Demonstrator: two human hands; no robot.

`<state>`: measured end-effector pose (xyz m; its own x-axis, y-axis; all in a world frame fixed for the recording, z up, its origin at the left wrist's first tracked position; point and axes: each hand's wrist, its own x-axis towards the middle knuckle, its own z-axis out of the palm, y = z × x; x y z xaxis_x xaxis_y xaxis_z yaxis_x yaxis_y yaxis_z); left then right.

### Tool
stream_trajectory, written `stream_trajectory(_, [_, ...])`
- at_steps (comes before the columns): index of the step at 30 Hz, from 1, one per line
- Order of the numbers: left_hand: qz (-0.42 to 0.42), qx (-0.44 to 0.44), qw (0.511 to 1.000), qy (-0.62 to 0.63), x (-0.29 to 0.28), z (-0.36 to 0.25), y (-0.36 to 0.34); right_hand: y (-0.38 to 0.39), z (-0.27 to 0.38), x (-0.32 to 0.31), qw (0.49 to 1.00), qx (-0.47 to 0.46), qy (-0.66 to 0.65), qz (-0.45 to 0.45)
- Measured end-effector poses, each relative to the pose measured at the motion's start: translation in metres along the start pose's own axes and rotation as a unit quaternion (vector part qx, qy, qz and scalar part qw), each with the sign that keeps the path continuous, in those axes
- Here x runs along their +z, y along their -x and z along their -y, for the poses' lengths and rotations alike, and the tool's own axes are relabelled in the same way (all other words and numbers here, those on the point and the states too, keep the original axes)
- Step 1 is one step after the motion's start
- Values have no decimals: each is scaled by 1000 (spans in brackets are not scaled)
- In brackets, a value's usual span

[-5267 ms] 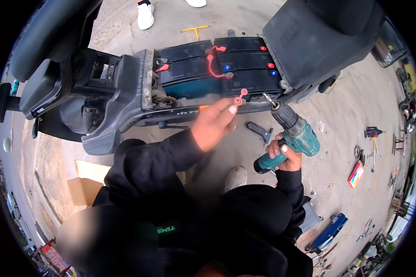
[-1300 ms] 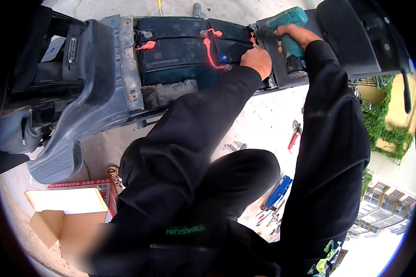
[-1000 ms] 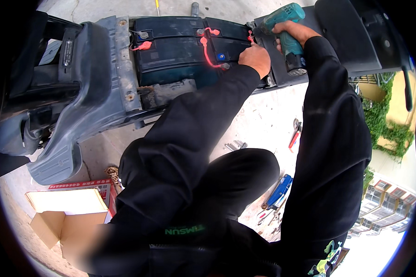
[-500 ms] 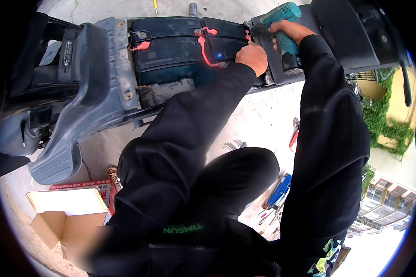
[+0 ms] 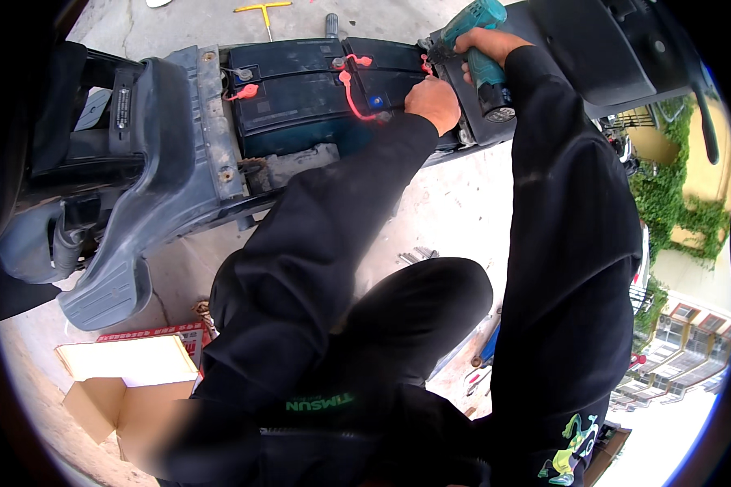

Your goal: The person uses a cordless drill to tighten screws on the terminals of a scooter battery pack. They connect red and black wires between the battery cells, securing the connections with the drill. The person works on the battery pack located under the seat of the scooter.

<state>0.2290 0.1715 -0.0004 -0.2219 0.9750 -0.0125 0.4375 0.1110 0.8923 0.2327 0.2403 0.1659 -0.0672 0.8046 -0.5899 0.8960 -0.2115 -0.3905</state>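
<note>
My right hand [image 5: 491, 47] is wrapped round the grip of a teal cordless drill [image 5: 482, 13]. Its dark nose points left and down at the far right end of the black batteries [image 5: 288, 104], close to a short red lead [image 5: 426, 67]. Just below that lead, my left hand [image 5: 433, 104] is closed against the battery; whatever its fingertips pinch is hidden. Red cable [image 5: 351, 96] links the two battery blocks, and a red terminal cap [image 5: 246, 92] sits at the left end. The batteries lie in the open frame of a scooter [image 5: 179, 134].
A yellow T-handle tool [image 5: 264, 10] lies on the ground beyond the scooter. The black seat [image 5: 593, 49] is at the right. Near my knee are metal sockets [image 5: 417, 255] and a blue tool [image 5: 487, 351]. An open cardboard box [image 5: 97, 402] stands at lower left.
The view has shifted slightly, bringing more of the yellow tool into sight. Both hands and the drill keep nearly the same place at the battery's right end.
</note>
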Motion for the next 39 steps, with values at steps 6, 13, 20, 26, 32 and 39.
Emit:
stream_trajectory(6, [89, 30, 992, -79, -31, -24, 25, -1, -14, -5, 1000, -11, -3, -3])
stream_trajectory(13, [-41, 103, 988, -105, -57, 25, -26, 0, -11, -12, 1000, 1, -21, -6])
stream_trajectory(20, [52, 32, 998, 9, -32, 48, -89, -31, -12, -19, 989, -92, 113, 8])
stream_trajectory(26, [21, 15, 995, -96, -24, 25, -81, -57, -26, -26, 967, -132, 216, -8])
stream_trajectory(32, [73, 30, 997, -16, -37, 18, -80, -33, -23, -44, 960, -180, 214, 2])
stream_trajectory(39, [139, 33, 990, 4, -36, 17, -86, 21, -32, -72, 940, -265, 200, -81])
